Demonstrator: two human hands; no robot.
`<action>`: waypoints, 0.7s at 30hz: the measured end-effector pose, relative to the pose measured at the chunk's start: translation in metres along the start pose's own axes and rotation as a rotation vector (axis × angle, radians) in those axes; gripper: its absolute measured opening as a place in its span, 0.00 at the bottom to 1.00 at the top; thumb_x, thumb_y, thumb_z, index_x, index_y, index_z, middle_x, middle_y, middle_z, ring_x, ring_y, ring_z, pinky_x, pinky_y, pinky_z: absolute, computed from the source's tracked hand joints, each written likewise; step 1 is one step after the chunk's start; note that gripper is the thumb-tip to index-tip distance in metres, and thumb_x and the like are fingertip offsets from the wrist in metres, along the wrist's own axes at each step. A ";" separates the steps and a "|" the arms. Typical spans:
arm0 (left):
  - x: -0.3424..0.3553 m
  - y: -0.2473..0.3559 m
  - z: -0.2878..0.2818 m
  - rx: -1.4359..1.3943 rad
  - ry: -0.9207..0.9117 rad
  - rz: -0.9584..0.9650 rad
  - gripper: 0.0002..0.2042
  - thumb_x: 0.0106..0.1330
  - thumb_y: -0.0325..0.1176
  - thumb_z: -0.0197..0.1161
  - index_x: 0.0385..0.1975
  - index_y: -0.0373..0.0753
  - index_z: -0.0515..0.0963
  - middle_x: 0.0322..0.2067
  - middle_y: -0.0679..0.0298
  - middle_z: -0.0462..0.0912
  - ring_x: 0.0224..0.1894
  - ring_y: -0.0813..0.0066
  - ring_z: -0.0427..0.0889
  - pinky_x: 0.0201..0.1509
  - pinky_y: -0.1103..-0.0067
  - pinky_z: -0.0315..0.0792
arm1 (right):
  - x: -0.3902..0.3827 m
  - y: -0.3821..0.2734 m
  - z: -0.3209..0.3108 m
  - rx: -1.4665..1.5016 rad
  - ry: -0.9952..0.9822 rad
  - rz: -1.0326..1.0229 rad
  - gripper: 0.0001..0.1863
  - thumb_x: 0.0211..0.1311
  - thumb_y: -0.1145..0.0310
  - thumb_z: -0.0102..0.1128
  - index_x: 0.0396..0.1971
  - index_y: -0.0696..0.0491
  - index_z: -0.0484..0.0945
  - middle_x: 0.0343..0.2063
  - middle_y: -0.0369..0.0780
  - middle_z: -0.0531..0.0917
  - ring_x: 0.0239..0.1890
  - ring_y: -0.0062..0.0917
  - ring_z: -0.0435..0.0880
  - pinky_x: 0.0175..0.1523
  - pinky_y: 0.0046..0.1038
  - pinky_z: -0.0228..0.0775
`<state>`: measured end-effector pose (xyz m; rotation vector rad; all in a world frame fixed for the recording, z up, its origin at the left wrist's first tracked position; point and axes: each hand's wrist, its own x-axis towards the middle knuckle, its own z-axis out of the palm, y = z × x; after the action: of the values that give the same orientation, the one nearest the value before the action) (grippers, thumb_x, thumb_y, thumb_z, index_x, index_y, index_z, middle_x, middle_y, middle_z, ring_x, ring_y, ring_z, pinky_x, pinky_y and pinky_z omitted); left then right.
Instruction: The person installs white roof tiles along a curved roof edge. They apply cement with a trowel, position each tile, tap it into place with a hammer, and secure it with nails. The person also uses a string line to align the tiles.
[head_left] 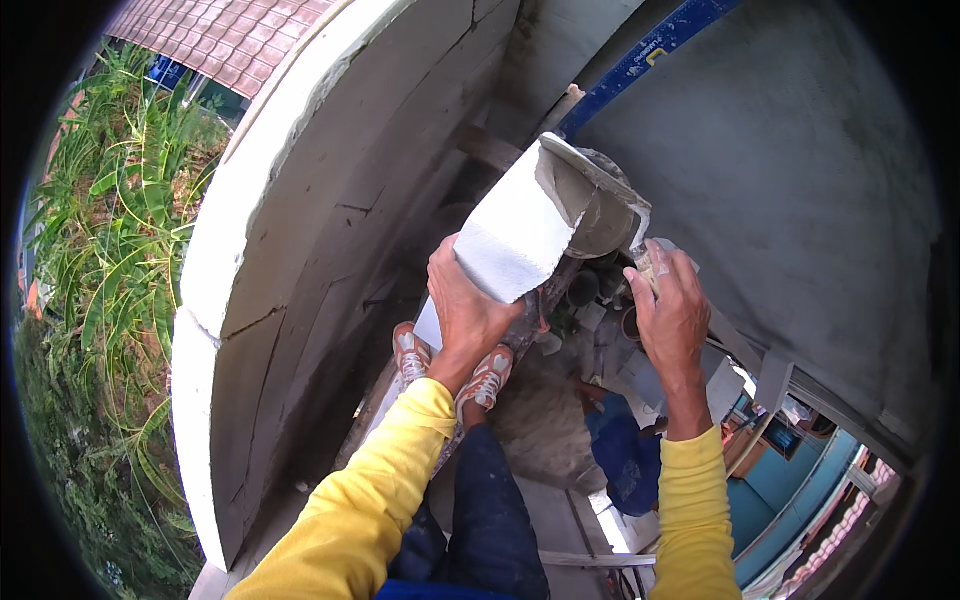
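Note:
A white lightweight concrete block (513, 238) is gripped in my left hand (468, 308), its fingers closed round the near side. The block is tilted, and wet grey mortar (563, 187) coats part of its far end. My right hand (672, 312) is closed on the handle of a mortar-smeared trowel (600, 172), whose blade lies against that end of the block. Just behind the block and trowel, a round container of grey mortar (607, 225) is partly hidden.
A curved block wall (330, 215) rises on the left. A blue spirit level (650, 62) leans by the grey plastered wall (780, 190). My shoes (487, 375) stand on a narrow plank high up; a person in blue (625, 455) is below. Plants (130, 220) grow outside.

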<state>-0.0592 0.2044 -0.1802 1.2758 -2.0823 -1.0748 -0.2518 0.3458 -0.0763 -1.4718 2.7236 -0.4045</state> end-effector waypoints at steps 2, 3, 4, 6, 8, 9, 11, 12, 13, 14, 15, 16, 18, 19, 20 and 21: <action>0.003 0.000 -0.001 -0.009 0.014 0.014 0.49 0.43 0.34 0.83 0.67 0.33 0.60 0.56 0.45 0.71 0.62 0.42 0.70 0.67 0.57 0.65 | -0.005 -0.007 -0.002 0.006 0.001 -0.063 0.22 0.67 0.64 0.72 0.58 0.56 0.81 0.42 0.44 0.81 0.43 0.43 0.83 0.47 0.43 0.76; 0.005 -0.001 -0.002 -0.009 -0.003 0.007 0.50 0.43 0.34 0.83 0.68 0.33 0.59 0.57 0.45 0.70 0.62 0.43 0.70 0.67 0.58 0.65 | -0.012 -0.012 -0.002 0.015 0.020 -0.091 0.22 0.66 0.65 0.73 0.57 0.56 0.81 0.42 0.44 0.81 0.43 0.43 0.83 0.47 0.43 0.76; 0.005 -0.001 -0.003 -0.004 -0.021 -0.001 0.50 0.43 0.33 0.82 0.68 0.33 0.58 0.57 0.46 0.69 0.62 0.44 0.69 0.68 0.59 0.65 | -0.021 -0.016 0.000 0.028 0.036 -0.116 0.22 0.65 0.66 0.73 0.56 0.56 0.82 0.42 0.44 0.81 0.43 0.43 0.83 0.46 0.43 0.76; 0.006 -0.001 -0.004 -0.037 0.007 0.007 0.49 0.44 0.33 0.83 0.68 0.33 0.60 0.56 0.44 0.71 0.62 0.42 0.70 0.67 0.57 0.65 | -0.043 -0.027 0.003 0.033 0.059 -0.156 0.21 0.63 0.67 0.75 0.54 0.57 0.82 0.42 0.44 0.81 0.42 0.43 0.83 0.46 0.43 0.76; 0.005 -0.011 -0.006 -0.031 0.040 0.039 0.50 0.43 0.33 0.84 0.68 0.34 0.60 0.57 0.44 0.71 0.61 0.41 0.71 0.66 0.56 0.65 | -0.065 -0.038 0.008 0.067 0.074 -0.196 0.20 0.62 0.68 0.76 0.52 0.58 0.83 0.43 0.45 0.82 0.42 0.43 0.83 0.46 0.42 0.77; 0.005 -0.021 -0.008 -0.010 0.057 0.066 0.51 0.42 0.33 0.84 0.68 0.34 0.60 0.57 0.44 0.71 0.61 0.41 0.71 0.66 0.56 0.64 | -0.076 -0.043 0.009 0.097 0.074 -0.216 0.20 0.62 0.68 0.76 0.51 0.58 0.83 0.43 0.45 0.82 0.42 0.43 0.83 0.46 0.42 0.77; 0.009 -0.024 -0.009 -0.018 0.062 0.069 0.53 0.40 0.32 0.84 0.69 0.34 0.59 0.57 0.44 0.70 0.62 0.41 0.70 0.67 0.56 0.64 | -0.088 -0.045 0.012 0.186 0.075 -0.170 0.19 0.63 0.68 0.76 0.52 0.59 0.83 0.43 0.46 0.82 0.42 0.44 0.83 0.46 0.42 0.77; 0.006 -0.025 -0.012 -0.039 0.064 0.038 0.53 0.39 0.32 0.85 0.69 0.34 0.59 0.58 0.44 0.70 0.62 0.41 0.70 0.67 0.56 0.64 | -0.091 -0.045 0.013 0.256 0.073 -0.118 0.20 0.64 0.68 0.75 0.52 0.60 0.82 0.43 0.46 0.82 0.43 0.44 0.83 0.47 0.42 0.77; 0.005 -0.021 -0.014 -0.065 0.057 0.012 0.54 0.38 0.31 0.85 0.69 0.34 0.59 0.58 0.44 0.70 0.62 0.41 0.70 0.67 0.55 0.64 | -0.094 -0.044 0.011 0.318 0.074 -0.057 0.20 0.65 0.68 0.75 0.53 0.60 0.82 0.43 0.46 0.82 0.43 0.45 0.83 0.47 0.42 0.78; 0.004 -0.023 -0.019 -0.060 0.034 -0.007 0.54 0.37 0.31 0.84 0.69 0.34 0.58 0.57 0.45 0.69 0.62 0.42 0.70 0.68 0.56 0.64 | -0.086 -0.037 0.016 0.333 0.126 -0.041 0.22 0.67 0.67 0.74 0.56 0.62 0.80 0.44 0.48 0.82 0.44 0.46 0.83 0.48 0.43 0.77; 0.003 -0.027 -0.026 -0.042 0.007 -0.021 0.55 0.39 0.32 0.84 0.70 0.33 0.55 0.59 0.45 0.68 0.63 0.43 0.69 0.69 0.57 0.64 | -0.074 -0.026 0.025 0.390 0.145 0.007 0.24 0.69 0.67 0.73 0.58 0.63 0.78 0.45 0.49 0.82 0.45 0.48 0.82 0.49 0.44 0.77; 0.002 -0.031 -0.033 -0.029 -0.019 -0.036 0.57 0.41 0.33 0.84 0.71 0.33 0.53 0.60 0.44 0.66 0.65 0.44 0.69 0.71 0.58 0.63 | -0.055 -0.018 0.032 0.375 0.148 0.042 0.23 0.70 0.66 0.72 0.57 0.63 0.79 0.46 0.49 0.81 0.46 0.47 0.82 0.51 0.43 0.76; 0.002 -0.033 -0.040 -0.049 -0.071 -0.069 0.58 0.42 0.34 0.84 0.73 0.33 0.49 0.62 0.45 0.64 0.68 0.48 0.68 0.74 0.61 0.64 | -0.021 0.006 0.049 0.319 0.124 0.049 0.22 0.69 0.67 0.72 0.57 0.61 0.80 0.47 0.49 0.81 0.47 0.46 0.82 0.52 0.42 0.76; 0.003 -0.034 -0.045 -0.052 -0.080 -0.069 0.59 0.43 0.33 0.84 0.73 0.33 0.49 0.62 0.45 0.65 0.68 0.48 0.69 0.74 0.61 0.64 | -0.002 0.011 0.056 0.299 0.128 -0.001 0.22 0.68 0.67 0.73 0.57 0.61 0.80 0.47 0.48 0.81 0.47 0.46 0.82 0.53 0.43 0.76; 0.002 -0.034 -0.048 -0.052 -0.094 -0.072 0.59 0.43 0.33 0.84 0.73 0.33 0.48 0.63 0.46 0.65 0.68 0.49 0.69 0.73 0.62 0.65 | 0.014 0.018 0.062 0.280 0.127 -0.046 0.21 0.68 0.67 0.73 0.57 0.60 0.81 0.47 0.48 0.81 0.47 0.46 0.82 0.53 0.43 0.76; 0.002 -0.036 -0.051 -0.055 -0.113 -0.074 0.59 0.43 0.33 0.84 0.74 0.33 0.48 0.63 0.46 0.65 0.67 0.49 0.70 0.73 0.62 0.66 | 0.023 0.022 0.067 0.257 0.127 -0.087 0.21 0.67 0.67 0.73 0.56 0.60 0.81 0.47 0.48 0.81 0.48 0.46 0.82 0.53 0.43 0.76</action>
<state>-0.0047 0.1746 -0.1801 1.3015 -2.0860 -1.2546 -0.2732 0.3241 -0.1442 -1.5444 2.5807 -0.8437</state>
